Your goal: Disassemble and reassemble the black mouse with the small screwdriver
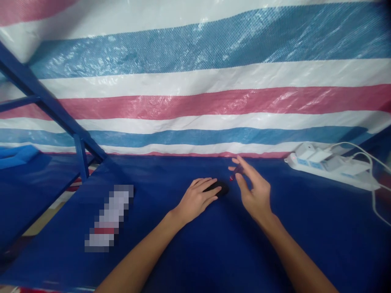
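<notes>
My left hand [197,199] lies over a small black rounded object that looks like a computer mouse [223,188], on the blue tabletop [210,244]. Its fingers reach across the object and cover its left part. Just to the right, my right hand [255,189] is raised slightly, with a small dark-red item [233,177] between thumb and fingers. The fingers hide much of this item, and its kind cannot be made out.
A white power strip [330,173] with plugged-in chargers and white cables stands at the back right. A blurred-out whitish oblong thing [111,217] lies on the left. Blue metal bars [58,106] rise at the left, and a striped plastic sheet [195,106] hangs behind.
</notes>
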